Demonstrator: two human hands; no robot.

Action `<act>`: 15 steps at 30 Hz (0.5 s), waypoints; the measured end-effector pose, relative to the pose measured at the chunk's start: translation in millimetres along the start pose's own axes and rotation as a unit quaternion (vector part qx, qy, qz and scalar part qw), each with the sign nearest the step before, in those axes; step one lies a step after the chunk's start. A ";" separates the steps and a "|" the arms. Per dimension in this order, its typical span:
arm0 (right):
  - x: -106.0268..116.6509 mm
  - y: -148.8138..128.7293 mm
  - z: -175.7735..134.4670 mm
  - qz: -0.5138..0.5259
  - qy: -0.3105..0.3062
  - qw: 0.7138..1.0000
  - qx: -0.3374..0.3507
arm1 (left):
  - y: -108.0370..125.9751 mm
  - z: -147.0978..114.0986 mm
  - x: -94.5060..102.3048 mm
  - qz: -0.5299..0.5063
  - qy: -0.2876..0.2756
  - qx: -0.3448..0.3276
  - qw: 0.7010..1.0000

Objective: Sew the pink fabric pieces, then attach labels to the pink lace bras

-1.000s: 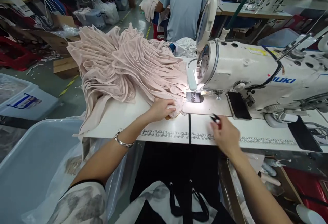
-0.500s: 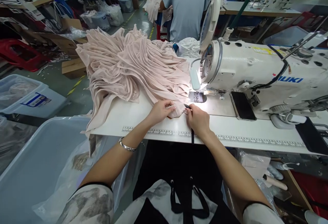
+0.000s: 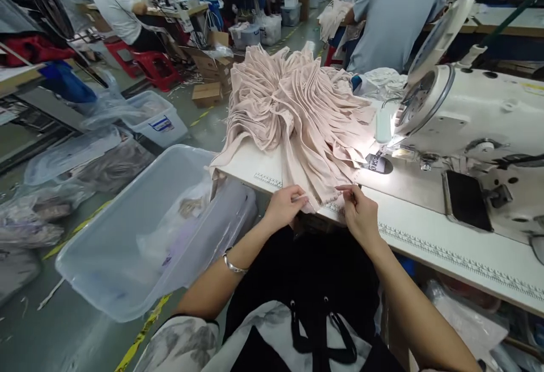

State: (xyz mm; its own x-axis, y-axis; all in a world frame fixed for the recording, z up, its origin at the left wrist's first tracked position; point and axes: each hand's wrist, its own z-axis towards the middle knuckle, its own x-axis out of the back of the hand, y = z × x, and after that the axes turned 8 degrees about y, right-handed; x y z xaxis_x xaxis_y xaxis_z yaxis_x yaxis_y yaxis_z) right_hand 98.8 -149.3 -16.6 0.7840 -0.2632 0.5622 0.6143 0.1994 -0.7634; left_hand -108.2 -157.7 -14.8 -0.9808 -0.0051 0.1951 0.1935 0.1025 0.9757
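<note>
A pile of pale pink garments [image 3: 272, 94] with seams and folds lies on the white sewing table, its near end trailing over the front edge. My left hand [image 3: 285, 208] is closed, thumb and fingers pinching a corner of the pink fabric at that edge. Just right of it, my right hand [image 3: 362, 213] has its fingers curled in a pinch beside the same fabric end; what is inside them is hidden. Beyond the right hand stands the white sewing machine [image 3: 463, 117], its lamp lighting the needle area.
A dark phone [image 3: 467, 201] leans by the machine base. A ruler strip [image 3: 459, 267] runs along the table's front edge. On my left is a large translucent bin [image 3: 114, 213] with plastic bags inside. A person in a grey-blue shirt [image 3: 386, 15] sits ahead.
My view has swung left. Both hands have drawn the fabric end toward me, onto the table's front edge. The black tip that showed at my right fingers is out of sight.
</note>
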 end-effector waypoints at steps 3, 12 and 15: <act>3.4 -8.2 -27.4 0.084 -0.006 0.996 -0.014 | -0.7 -17.5 11.3 -0.115 0.016 0.026 0.993; -27.9 -4.1 -107.1 0.388 -0.177 0.881 -0.204 | 0.6 -51.2 16.4 -0.134 -0.027 0.041 0.990; -34.6 -3.7 -106.7 0.451 -0.224 0.826 -0.253 | -6.7 -54.4 15.8 -0.129 -0.033 0.025 0.991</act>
State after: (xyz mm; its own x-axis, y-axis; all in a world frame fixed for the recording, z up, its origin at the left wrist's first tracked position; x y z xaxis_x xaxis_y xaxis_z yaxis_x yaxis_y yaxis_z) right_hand 60.0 -241.7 -67.2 0.9264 0.1752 -0.3333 -0.2645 -0.3272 -0.9072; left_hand -123.6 -212.6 -12.8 -0.9972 0.0278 -0.0695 -0.0643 0.1563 0.9856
